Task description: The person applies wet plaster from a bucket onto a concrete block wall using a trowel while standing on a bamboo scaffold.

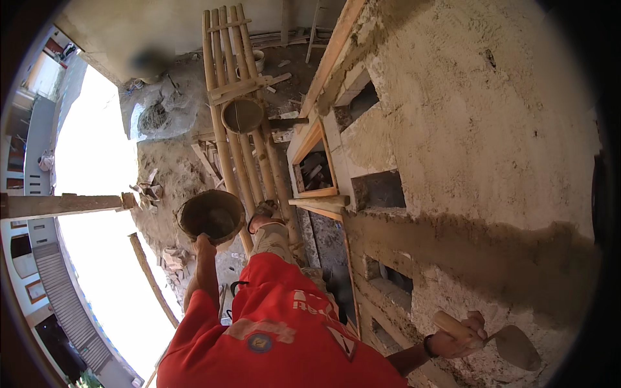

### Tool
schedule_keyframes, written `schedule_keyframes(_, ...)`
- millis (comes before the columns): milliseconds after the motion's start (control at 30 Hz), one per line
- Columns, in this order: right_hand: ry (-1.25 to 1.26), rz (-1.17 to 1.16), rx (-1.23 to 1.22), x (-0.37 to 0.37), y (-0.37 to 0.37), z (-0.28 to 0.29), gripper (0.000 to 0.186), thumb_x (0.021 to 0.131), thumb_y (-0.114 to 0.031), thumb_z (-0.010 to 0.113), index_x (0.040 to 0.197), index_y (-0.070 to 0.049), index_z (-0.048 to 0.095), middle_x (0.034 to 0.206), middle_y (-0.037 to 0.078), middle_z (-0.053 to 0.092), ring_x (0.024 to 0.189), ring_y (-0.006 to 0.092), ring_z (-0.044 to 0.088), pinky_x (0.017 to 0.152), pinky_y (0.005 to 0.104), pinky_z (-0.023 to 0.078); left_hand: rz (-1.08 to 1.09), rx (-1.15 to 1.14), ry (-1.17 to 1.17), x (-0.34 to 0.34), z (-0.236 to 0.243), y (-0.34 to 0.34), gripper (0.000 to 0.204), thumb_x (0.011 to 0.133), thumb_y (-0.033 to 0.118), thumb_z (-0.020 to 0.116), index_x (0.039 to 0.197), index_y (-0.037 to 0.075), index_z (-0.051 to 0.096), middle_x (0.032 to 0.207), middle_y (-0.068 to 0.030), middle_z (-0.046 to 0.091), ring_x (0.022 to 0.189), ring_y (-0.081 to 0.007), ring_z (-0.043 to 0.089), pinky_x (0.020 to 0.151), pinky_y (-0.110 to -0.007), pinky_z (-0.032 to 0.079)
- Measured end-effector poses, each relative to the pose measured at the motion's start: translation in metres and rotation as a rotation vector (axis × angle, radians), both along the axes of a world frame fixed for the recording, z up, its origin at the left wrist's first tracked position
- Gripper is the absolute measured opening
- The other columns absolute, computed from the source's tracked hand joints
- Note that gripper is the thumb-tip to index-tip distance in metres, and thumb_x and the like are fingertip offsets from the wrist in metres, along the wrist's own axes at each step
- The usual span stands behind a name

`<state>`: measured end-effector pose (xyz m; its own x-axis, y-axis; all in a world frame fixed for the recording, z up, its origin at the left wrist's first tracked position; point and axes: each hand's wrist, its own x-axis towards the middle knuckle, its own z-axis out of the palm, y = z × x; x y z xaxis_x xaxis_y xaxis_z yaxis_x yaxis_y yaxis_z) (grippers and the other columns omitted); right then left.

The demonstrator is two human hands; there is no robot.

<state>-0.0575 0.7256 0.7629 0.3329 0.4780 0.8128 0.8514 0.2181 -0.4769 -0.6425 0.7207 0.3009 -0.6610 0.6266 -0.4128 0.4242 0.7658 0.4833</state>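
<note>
Wall (479,129): fills the right side; rough pale plaster, small rectangular openings along its left part.
Dark band (479,252): runs across the wall below the pale area; browner than the plaster around it.
Bamboo platform (209,71): several long poles side by side, running from top centre down toward the wearer, left of the wall.
Red shirt (284,323): on the wearer, lower centre; one leg (270,239) reaches forward over the poles.
Wooden beam (65,205): crosses in from the left edge, ends short of the held bucket.
Wooden frame (318,193): lines an opening between poles and wall.
Held bucket (212,216): dark, round, mouth up, just left of the poles; contents too dark to tell.
Second bucket (242,116): sits on the poles farther out, greyish-brown inside, near a short crosswise board (249,88).
Trowel (515,348): lower right, in front of the wall; wooden handle, broad blade pointing right. Can't tell if the blade touches plaster.
Left hand (204,243): closed on the held bucket's near rim.
Right hand (458,339): wrapped round the trowel handle.
Wristband (429,346): dark, on the right wrist.
</note>
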Motion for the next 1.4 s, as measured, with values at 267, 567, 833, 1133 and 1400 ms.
schedule_keyframes(267, 0.140, 0.606, -0.108, -0.088, 0.202, -0.027, 0.046, 0.090, -0.037, 0.067, 0.117, -0.004, 0.048, 0.077, 0.010, 0.054, 0.080, 0.0264, 0.057, 0.069, 0.0419, 0.048, 0.481, 0.193, -0.451, -0.059, -0.039, 0.066, 0.030, 0.071, 0.011, 0.078, 0.098, 0.005, 0.065, 0.091, -0.0132, 0.067, 0.083, -0.0243, 0.063, 0.075, -0.037, 0.052)
schedule_keyframes(567, -0.135, 0.587, -0.022, -0.088, 0.322, 0.050, 0.037, 0.099, -0.032, 0.057, 0.115, 0.000, 0.046, 0.079, 0.014, 0.054, 0.089, 0.0337, 0.058, 0.081, 0.0494, 0.045, 0.661, 0.225, -0.454, -0.066, -0.024, 0.107, 0.037, 0.071, 0.013, 0.069, 0.102, -0.005, 0.062, 0.100, -0.0182, 0.063, 0.094, -0.0275, 0.062, 0.079, -0.036, 0.052)
schedule_keyframes(833, -0.397, 0.406, 0.091, -0.030, 0.369, 0.066, 0.035, 0.101, -0.028, 0.056, 0.109, 0.004, 0.043, 0.091, 0.024, 0.060, 0.087, 0.0372, 0.061, 0.078, 0.0513, 0.052, -0.262, -0.150, 0.242, -0.091, -0.024, 0.092, 0.033, 0.071, 0.017, 0.081, 0.100, 0.011, 0.067, 0.099, -0.0189, 0.069, 0.095, -0.0387, 0.067, 0.080, -0.043, 0.053)
schedule_keyframes(1133, -0.264, 0.387, 0.168, -0.022, 0.376, 0.056, 0.043, 0.100, -0.032, 0.058, 0.091, 0.009, 0.050, 0.089, 0.025, 0.064, 0.083, 0.0335, 0.062, 0.080, 0.0503, 0.053, -0.168, -0.208, 0.139, -0.102, -0.024, 0.101, 0.036, 0.072, 0.023, 0.082, 0.100, 0.007, 0.068, 0.100, -0.0189, 0.068, 0.098, -0.0346, 0.064, 0.085, -0.040, 0.050)
schedule_keyframes(1400, -0.354, 0.362, 0.101, -0.001, 0.375, 0.045, 0.044, 0.099, -0.032, 0.060, 0.103, 0.010, 0.047, 0.091, 0.023, 0.062, 0.083, 0.0312, 0.061, 0.072, 0.0441, 0.054, -0.302, -0.049, 0.342, -0.097, -0.002, 0.113, 0.025, 0.075, 0.018, 0.077, 0.095, 0.006, 0.068, 0.087, -0.0171, 0.070, 0.084, -0.0348, 0.068, 0.075, -0.041, 0.053)
